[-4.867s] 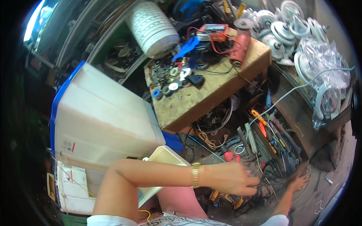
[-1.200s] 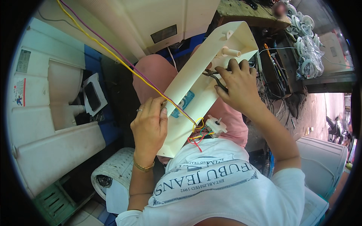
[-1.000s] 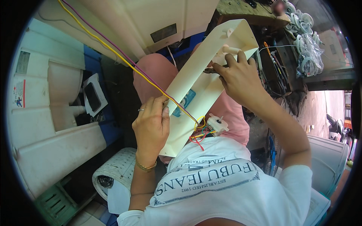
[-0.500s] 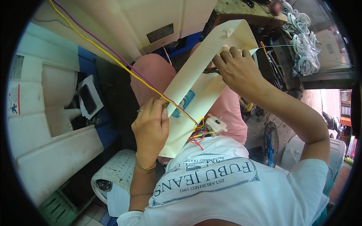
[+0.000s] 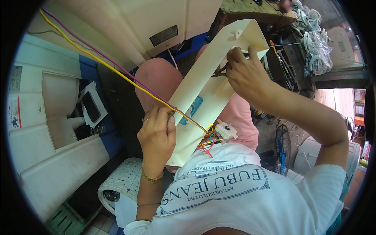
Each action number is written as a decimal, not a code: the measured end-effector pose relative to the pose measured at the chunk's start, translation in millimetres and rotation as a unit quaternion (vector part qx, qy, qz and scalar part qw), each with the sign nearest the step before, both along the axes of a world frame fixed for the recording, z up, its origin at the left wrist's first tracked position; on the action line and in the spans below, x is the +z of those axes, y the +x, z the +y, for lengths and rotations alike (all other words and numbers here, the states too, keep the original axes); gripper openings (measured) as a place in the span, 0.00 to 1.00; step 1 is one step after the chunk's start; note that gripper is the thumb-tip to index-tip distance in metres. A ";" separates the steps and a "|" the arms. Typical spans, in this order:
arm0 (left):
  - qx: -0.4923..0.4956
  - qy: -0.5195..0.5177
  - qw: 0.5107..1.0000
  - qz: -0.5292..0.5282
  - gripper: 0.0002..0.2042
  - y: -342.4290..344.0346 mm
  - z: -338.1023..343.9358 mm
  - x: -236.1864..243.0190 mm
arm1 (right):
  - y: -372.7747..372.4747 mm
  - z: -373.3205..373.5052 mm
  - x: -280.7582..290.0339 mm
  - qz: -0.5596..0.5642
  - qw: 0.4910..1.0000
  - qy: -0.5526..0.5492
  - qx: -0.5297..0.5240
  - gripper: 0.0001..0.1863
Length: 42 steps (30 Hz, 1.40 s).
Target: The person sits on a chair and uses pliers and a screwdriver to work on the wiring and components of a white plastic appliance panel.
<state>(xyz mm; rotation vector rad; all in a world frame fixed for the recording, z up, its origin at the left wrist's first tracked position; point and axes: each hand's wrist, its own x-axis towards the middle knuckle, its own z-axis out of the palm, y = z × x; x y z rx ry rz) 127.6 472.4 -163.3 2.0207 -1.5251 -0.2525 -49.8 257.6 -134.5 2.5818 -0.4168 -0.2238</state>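
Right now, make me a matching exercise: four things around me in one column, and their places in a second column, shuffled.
Things:
1. Pliers
2. Cream plastic panel
3. White perforated drum
4. Small white unit with a shaft

Places:
A. Left of the left forearm
B. In the right hand
C. Over the lap, by the coloured wires
D. Edge held by the left hand

Pairs: 1-B, 2-D, 3-A, 4-C.

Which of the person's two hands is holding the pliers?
The right hand holds the dark pliers, inside the cream trough; the left hand holds only the trough's edge.
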 end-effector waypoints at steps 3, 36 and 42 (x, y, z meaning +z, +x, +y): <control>0.005 0.015 1.000 -0.002 0.09 -1.0 0.3 0.8 | 11.3 -6.8 6.3 0.067 0.997 0.023 0.015 0.09; -0.003 0.087 0.996 0.029 0.14 22.4 -11.4 10.3 | -12.1 -37.8 87.6 0.004 0.939 0.270 -0.213 0.07; -0.015 0.046 0.992 0.118 0.10 43.4 -14.1 5.1 | -135.0 15.6 -1.3 -0.383 0.751 0.476 -0.251 0.10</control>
